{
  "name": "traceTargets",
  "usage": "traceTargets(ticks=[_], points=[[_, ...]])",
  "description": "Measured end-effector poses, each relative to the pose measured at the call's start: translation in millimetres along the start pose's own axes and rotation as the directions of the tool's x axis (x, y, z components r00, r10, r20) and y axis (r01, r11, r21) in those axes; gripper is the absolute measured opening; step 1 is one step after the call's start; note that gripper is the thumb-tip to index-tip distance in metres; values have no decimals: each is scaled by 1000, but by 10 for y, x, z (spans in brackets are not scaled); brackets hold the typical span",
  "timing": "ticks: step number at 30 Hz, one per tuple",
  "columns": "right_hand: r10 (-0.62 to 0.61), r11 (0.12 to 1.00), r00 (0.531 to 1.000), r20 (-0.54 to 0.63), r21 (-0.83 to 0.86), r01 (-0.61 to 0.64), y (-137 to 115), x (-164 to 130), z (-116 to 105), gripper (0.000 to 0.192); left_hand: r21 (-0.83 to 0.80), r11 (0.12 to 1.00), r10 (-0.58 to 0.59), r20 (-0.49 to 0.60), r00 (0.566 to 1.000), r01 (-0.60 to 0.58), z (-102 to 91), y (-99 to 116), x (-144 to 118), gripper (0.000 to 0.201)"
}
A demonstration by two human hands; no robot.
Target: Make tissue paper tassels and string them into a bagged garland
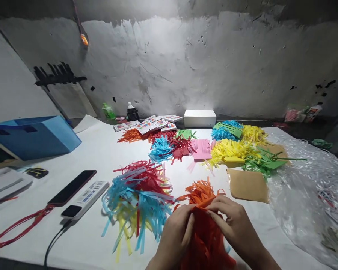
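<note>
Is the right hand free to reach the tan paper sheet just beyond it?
Probably not yet: the right hand and left hand both grip the orange paper strips. The path to the tan paper sheet looks open.

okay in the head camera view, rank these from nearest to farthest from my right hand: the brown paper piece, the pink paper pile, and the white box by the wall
From the right hand:
1. Brown paper piece, just beyond it, slightly right.
2. Pink paper pile, mid-table, farther back and left.
3. White box, at the far edge by the wall.

Two hands (205, 228), one phone (72, 186), one blue box (36, 137), one white box (199, 117), one brown paper sheet (248, 185)
</note>
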State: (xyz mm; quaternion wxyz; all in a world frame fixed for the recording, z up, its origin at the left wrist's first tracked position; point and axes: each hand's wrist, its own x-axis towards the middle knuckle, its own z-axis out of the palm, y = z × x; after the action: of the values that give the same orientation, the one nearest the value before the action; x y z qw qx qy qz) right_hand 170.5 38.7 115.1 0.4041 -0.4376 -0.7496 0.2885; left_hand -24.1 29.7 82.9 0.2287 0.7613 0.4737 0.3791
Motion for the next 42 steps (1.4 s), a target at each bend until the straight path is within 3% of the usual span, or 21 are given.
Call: traceTargets(ticks=[7,10,14,17,19,21,23,25,29,32,36,42], points=[[173,963,985,-21,212,-165,-61,-12,6,13,0,999,41,-8,999,-41,-22,105,-8,27],[231,934,972,30,273,-231,-68,4,-6,17,-15,999,41,10,999,-41,-45,144,-21,28],[185,915,977,106,343,-211,-63,0,-36,24,-21,999,43,1,999,-43,-62,148,-44,27],[168,924,978,125,326,-201,-51,-30,-51,12,-26,999,47,5,999,-47,-67,141,-48,26],[107,950,990,91,284,-129,-43,-53,-54,8,-25,998,53,11,999,-52,-71,146,-44,27],[-40,980,998,52,199,29,-41,-75,-50,12,-15,998,58,14,998,-58,-76,157,-38,26],[-199,979,979,46,62,196,-54,-98,-31,18,6,998,67,7,998,-67,-77,168,-33,26],[-283,953,959,31,-106,284,-82,-125,8,19,43,995,90,-20,996,-89,-67,170,-31,25],[-373,862,924,-83,-400,312,-135,-173,129,17,159,975,170,-95,981,-154,-22,145,-46,25],[-411,832,902,-134,-459,311,-128,-188,203,10,216,963,185,-106,977,-159,2,134,-66,26],[-315,913,932,-178,-326,246,-75,-194,226,20,202,972,137,-74,988,-120,-5,143,-78,25],[-136,987,983,-119,-102,124,-38,-182,179,21,97,992,87,-12,996,-85,-21,149,-83,25]])
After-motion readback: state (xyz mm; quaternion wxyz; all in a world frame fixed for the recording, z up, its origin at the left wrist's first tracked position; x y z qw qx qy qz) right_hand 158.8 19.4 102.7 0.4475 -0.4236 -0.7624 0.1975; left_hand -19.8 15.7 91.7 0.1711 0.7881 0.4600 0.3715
